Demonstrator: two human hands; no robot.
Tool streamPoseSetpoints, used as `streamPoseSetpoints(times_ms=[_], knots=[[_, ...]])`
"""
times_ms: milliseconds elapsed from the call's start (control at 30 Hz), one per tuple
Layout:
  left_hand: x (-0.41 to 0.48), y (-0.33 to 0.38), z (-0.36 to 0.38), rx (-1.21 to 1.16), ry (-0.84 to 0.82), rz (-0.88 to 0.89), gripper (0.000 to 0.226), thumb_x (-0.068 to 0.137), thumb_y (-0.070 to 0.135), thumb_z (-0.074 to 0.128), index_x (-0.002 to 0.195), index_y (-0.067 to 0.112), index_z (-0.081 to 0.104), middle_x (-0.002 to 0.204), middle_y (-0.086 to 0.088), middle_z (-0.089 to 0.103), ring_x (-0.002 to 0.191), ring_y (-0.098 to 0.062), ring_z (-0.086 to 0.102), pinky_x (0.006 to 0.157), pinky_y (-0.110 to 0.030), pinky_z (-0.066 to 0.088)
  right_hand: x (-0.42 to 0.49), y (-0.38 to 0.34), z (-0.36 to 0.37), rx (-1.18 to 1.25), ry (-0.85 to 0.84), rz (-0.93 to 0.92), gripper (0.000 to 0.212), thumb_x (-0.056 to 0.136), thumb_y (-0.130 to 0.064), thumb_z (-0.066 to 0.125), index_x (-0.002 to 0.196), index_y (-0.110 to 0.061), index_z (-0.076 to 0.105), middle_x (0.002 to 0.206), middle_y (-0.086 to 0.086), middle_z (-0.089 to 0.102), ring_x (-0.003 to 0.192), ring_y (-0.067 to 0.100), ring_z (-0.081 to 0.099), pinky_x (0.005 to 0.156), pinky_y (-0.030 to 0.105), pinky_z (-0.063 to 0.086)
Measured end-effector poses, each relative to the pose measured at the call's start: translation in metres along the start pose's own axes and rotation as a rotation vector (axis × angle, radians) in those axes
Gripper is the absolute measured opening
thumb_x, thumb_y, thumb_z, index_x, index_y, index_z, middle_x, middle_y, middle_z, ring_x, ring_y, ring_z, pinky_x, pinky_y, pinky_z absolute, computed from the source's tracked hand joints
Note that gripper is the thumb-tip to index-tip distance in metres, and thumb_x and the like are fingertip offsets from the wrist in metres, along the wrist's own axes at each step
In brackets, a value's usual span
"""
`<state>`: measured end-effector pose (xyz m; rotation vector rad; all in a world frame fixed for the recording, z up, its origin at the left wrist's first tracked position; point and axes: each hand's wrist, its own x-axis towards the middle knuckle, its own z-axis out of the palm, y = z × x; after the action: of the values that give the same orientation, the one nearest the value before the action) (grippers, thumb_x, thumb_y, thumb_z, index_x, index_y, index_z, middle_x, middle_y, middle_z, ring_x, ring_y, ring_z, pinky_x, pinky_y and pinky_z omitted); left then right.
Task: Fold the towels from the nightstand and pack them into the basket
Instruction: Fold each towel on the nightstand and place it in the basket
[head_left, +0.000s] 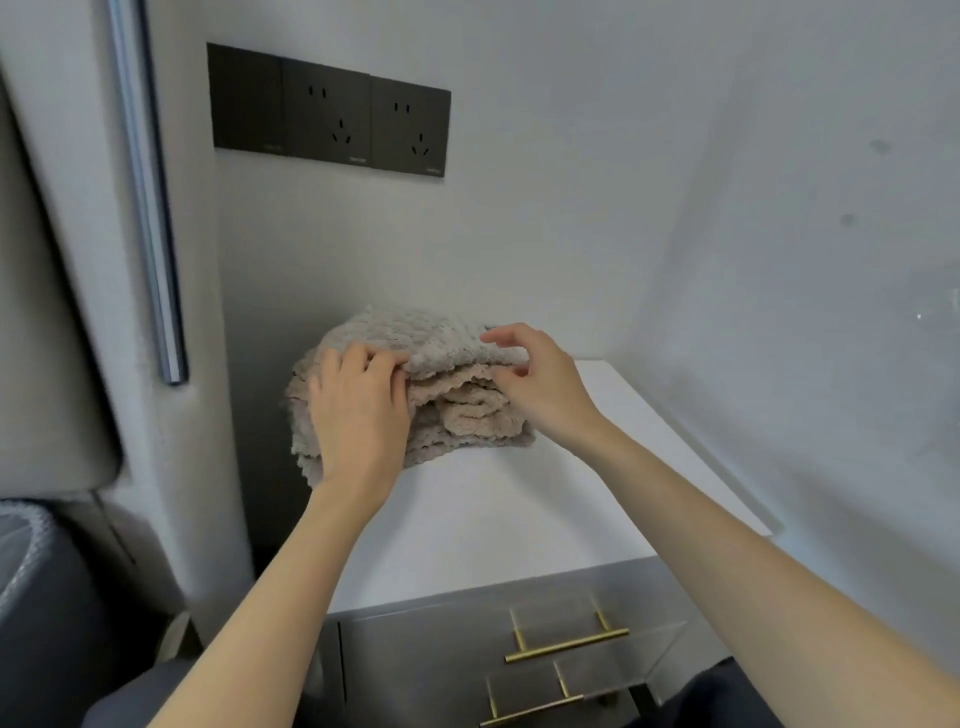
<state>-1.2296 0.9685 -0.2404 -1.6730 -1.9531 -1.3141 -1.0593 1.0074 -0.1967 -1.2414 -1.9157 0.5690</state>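
A heap of beige, knobbly towels (457, 410) lies at the back left of the white nightstand top (509, 509), against the wall. My left hand (358, 410) lies over the heap's left side, its fingertips curled into the edge of the top towel. My right hand (535, 379) is at the heap's right side, thumb and fingers pinching the top towel's edge. The basket may be the pale round rim (21, 551) at the far left; I cannot tell.
Grey drawers with brass bar handles (566, 644) sit below the nightstand top. Dark wall sockets (332, 111) are above the towels. A padded headboard (57, 332) stands at the left, a white wall close on the right.
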Motion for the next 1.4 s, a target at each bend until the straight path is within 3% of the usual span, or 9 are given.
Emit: streamPoseSetpoints(times_ms=[133,400,500,633,767,933,1033,1233,1400], knots=[[0.005,0.011,-0.004,-0.189,0.061,0.017,0.015,0.095,0.014,0.055,0.103,0.012,0.067,0.098,-0.002,0.056,0.092,-0.017,0.046,0.071,-0.029,0.038,0.012,-0.002,0.021,-0.076,-0.035,-0.090,0.048,0.086,-0.014,0.055,0.125,-0.042,0.052,0.128,-0.007,0.042,0.081,0.007,0.056,0.082,0.028,0.050],[0.001,0.024,-0.004,-0.245,0.160,0.060,0.009,0.090,0.014,0.062,0.093,0.010,0.054,0.091,0.001,0.050,0.072,-0.012,0.042,0.053,-0.023,0.031,0.042,-0.008,0.019,0.051,0.308,-0.112,0.020,0.090,-0.006,0.048,0.097,-0.020,0.061,0.093,-0.007,0.061,0.083,0.006,0.054,0.067,0.007,0.037],[-0.005,0.027,0.000,-0.205,0.041,0.215,0.007,0.087,0.012,0.064,0.089,0.012,0.058,0.087,0.003,0.054,0.075,-0.015,0.050,0.059,-0.029,0.042,0.056,-0.010,0.005,0.206,0.451,0.006,0.021,0.091,-0.003,0.046,0.095,-0.021,0.057,0.088,-0.012,0.059,0.085,0.009,0.056,0.068,0.006,0.039],[-0.010,0.032,0.007,-0.163,-0.078,0.303,0.013,0.085,0.017,0.069,0.095,0.013,0.063,0.096,0.001,0.058,0.086,-0.019,0.055,0.073,-0.032,0.044,0.066,0.000,-0.025,0.502,0.631,0.249,0.019,0.096,-0.007,0.043,0.107,-0.016,0.055,0.111,0.006,0.063,0.105,0.023,0.059,0.096,0.040,0.049],[-0.015,0.041,0.017,-0.145,-0.191,0.320,0.028,0.084,0.023,0.069,0.110,0.016,0.060,0.116,0.002,0.056,0.103,-0.019,0.054,0.085,-0.030,0.039,0.043,0.019,-0.058,0.562,0.748,0.294,0.018,0.094,-0.007,0.036,0.096,-0.021,0.047,0.094,-0.002,0.056,0.087,0.016,0.054,0.081,0.034,0.048],[-0.026,0.060,0.031,-0.152,-0.337,0.324,0.040,0.088,0.023,0.064,0.126,0.014,0.053,0.131,0.002,0.049,0.119,-0.017,0.046,0.098,-0.027,0.035,-0.011,0.055,-0.074,0.307,0.690,0.348,0.016,0.091,-0.011,0.033,0.080,-0.021,0.040,0.076,-0.004,0.047,0.071,0.018,0.046,0.066,0.038,0.044],[-0.033,0.073,0.039,-0.178,-0.420,0.365,0.044,0.090,0.009,0.055,0.133,0.014,0.048,0.138,0.002,0.045,0.125,-0.017,0.042,0.101,-0.026,0.035,-0.036,0.078,-0.081,0.121,0.487,0.408,0.012,0.086,-0.007,0.037,0.080,-0.013,0.046,0.076,-0.001,0.051,0.073,0.022,0.049,0.073,0.046,0.050],[-0.049,0.086,0.058,-0.024,-0.587,0.507,0.060,0.090,0.013,0.056,0.144,0.025,0.032,0.150,0.008,0.026,0.138,-0.014,0.023,0.110,-0.029,0.025,-0.077,0.105,-0.099,-0.246,0.115,0.419,0.034,0.081,-0.010,0.038,0.060,-0.021,0.063,0.058,-0.004,0.065,0.059,0.017,0.062,0.063,0.031,0.050],[-0.058,0.095,0.067,-0.112,-0.679,0.353,0.032,0.100,0.029,0.043,0.131,0.027,0.050,0.145,0.001,0.034,0.134,-0.020,0.029,0.103,-0.032,0.037,-0.088,0.115,-0.099,-0.427,0.033,0.416,0.023,0.084,-0.035,0.043,0.074,-0.029,0.062,0.051,-0.013,0.064,0.058,0.004,0.060,0.054,0.024,0.039]])
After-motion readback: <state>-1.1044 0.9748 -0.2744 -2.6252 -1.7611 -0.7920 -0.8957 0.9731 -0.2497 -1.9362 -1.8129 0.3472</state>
